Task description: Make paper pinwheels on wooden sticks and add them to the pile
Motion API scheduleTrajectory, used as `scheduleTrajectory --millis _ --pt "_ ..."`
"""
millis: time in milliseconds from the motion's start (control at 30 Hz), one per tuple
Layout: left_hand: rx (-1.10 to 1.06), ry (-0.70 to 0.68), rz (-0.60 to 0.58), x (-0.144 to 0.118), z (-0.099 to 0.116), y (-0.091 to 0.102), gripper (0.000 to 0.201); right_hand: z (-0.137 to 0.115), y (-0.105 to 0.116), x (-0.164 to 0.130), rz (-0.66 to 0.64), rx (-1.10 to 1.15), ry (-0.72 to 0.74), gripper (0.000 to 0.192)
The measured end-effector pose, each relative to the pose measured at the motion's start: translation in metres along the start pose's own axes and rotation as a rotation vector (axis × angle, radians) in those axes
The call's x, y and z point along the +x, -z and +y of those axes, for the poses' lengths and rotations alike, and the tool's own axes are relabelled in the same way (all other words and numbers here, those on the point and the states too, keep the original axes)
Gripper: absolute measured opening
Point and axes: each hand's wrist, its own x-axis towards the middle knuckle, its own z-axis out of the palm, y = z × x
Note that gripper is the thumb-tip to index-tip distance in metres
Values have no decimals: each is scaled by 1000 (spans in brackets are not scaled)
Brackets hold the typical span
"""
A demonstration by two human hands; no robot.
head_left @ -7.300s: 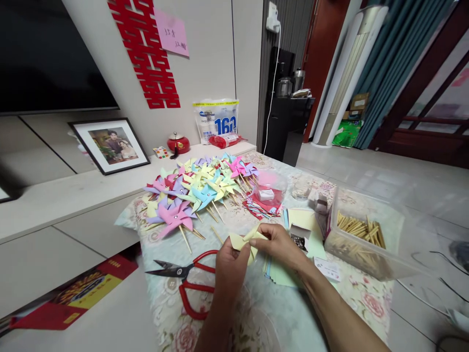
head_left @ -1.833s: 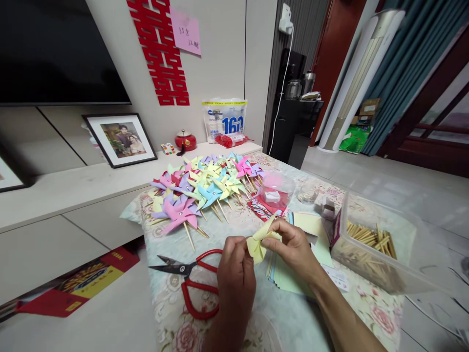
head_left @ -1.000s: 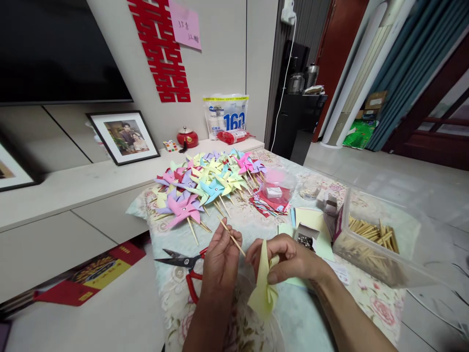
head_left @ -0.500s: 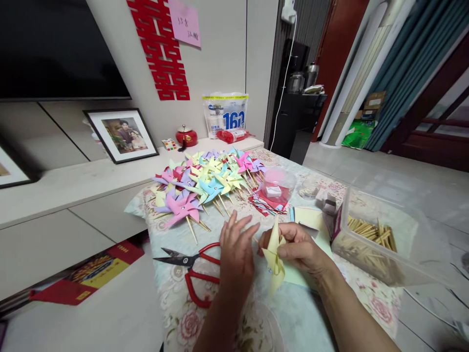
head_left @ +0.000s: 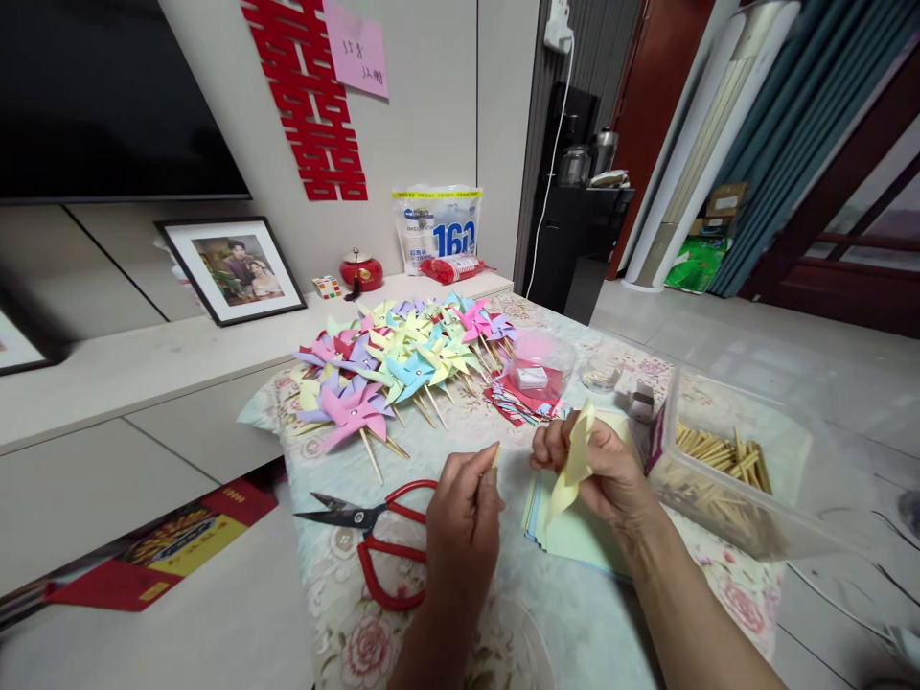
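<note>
Since half a second ago the right hand (head_left: 610,470) has lifted the folded pale-yellow paper pinwheel (head_left: 573,460), fingers grasping it above the stack of pastel paper sheets (head_left: 567,529). The left hand (head_left: 464,508) pinches one thin wooden stick (head_left: 494,454). One clear plastic box (head_left: 725,470) holds many sticks; one red-handled scissors (head_left: 380,537) lies on the worktop (head_left: 575,632).

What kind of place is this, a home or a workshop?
Probably a home living room: a framed photo leans by a dark television, and a red paper decoration hangs on the wall.
</note>
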Motion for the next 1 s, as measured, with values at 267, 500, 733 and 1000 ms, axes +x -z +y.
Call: scheduleTrajectory --millis 267,500,733,1000 --pt "-703 576 91 5 7 -9 36 6 2 -1 -119 -498 3 16" --pt "-691 576 177 8 5 -7 32 2 -3 -1 -166 -883 196 9" --pt "-738 632 199 8 5 -4 33 1 -7 -2 -249 -1069 314 9" --pt "-734 641 232 9 -1 -5 36 3 -6 -2 -241 -1086 302 10"
